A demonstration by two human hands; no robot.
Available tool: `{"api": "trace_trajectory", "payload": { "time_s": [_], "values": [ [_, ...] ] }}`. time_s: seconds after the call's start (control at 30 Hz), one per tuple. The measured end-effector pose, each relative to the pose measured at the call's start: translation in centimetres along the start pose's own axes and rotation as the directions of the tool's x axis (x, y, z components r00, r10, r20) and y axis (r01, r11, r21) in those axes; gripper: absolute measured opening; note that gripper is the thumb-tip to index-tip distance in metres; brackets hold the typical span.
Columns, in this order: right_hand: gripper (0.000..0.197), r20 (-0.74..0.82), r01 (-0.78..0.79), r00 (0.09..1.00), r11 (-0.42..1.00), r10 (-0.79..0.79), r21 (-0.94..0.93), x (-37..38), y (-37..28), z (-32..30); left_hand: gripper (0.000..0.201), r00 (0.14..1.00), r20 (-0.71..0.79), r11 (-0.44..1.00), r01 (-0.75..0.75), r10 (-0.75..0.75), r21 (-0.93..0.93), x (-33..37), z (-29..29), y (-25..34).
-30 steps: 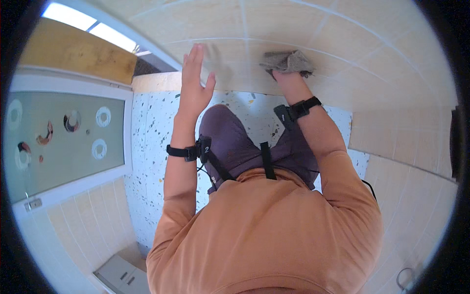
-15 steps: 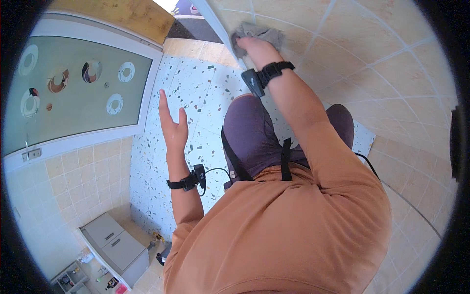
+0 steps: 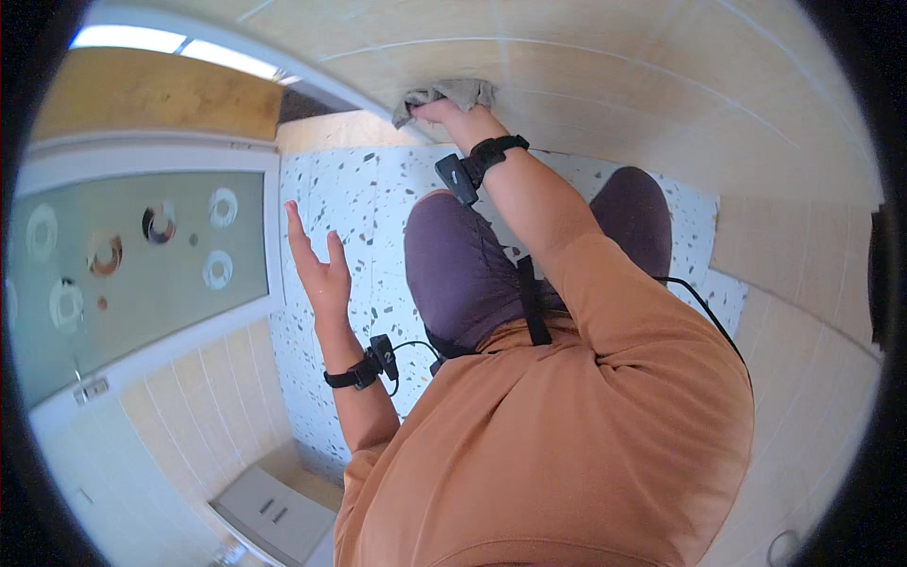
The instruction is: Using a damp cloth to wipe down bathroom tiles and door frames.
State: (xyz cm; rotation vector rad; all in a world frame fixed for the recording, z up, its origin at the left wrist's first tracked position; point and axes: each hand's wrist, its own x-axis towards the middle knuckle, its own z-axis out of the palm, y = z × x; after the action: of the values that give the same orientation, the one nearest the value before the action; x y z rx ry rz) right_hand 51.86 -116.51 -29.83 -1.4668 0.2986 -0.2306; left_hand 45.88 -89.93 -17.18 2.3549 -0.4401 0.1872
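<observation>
A crumpled grey cloth (image 3: 463, 92) is pressed against the tiled wall (image 3: 605, 90) low down, beside the white door frame (image 3: 364, 102). My right hand (image 3: 460, 121) grips that cloth, its fingers partly hidden in the folds. Out to the left, my left hand (image 3: 324, 274) hangs in the air above the speckled floor (image 3: 368, 208), fingers stretched and thumb apart, with nothing in it. Each wrist wears a black strap with a small black box.
On the left stands a white-framed door (image 3: 274, 227) with a frosted, ring-patterned panel. A grey cabinet (image 3: 274, 510) is at the lower left. My bent knees are close below the right arm. A dark object (image 3: 879, 279) is at the right edge.
My right hand and the cloth now appear further left and lower in the picture. The whole view has turned, showing more wall. My left hand keeps its spread shape.
</observation>
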Motion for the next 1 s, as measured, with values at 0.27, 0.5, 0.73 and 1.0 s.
{"api": "trace_trajectory", "payload": {
  "time_s": [0.27,0.5,0.73,1.0],
  "values": [
    [0.059,-0.248,-0.097,0.966,0.992,0.075,-0.079,-7.0,-5.2,-10.2,0.062,0.935,0.097,0.939,-0.335,0.341,-0.076,2.6,2.2,5.2],
    [0.058,-0.46,-0.188,0.885,0.962,0.079,-0.197,-16.6,-10.4,-18.8,0.066,0.8,-0.042,0.797,-0.6,0.599,-0.069,3.7,3.0,11.0],
    [0.058,-0.652,-0.312,0.755,0.915,0.075,-0.256,-24.8,-15.0,-27.3,0.072,0.594,-0.1,0.602,-0.784,0.798,0.15,6.3,4.8,15.7],
    [0.057,-0.863,-0.533,0.503,0.804,0.05,-0.264,-31.1,-15.9,-40.3,0.139,0.512,-0.218,0.546,-0.675,0.831,0.496,10.8,10.9,14.1]
  ]
}}
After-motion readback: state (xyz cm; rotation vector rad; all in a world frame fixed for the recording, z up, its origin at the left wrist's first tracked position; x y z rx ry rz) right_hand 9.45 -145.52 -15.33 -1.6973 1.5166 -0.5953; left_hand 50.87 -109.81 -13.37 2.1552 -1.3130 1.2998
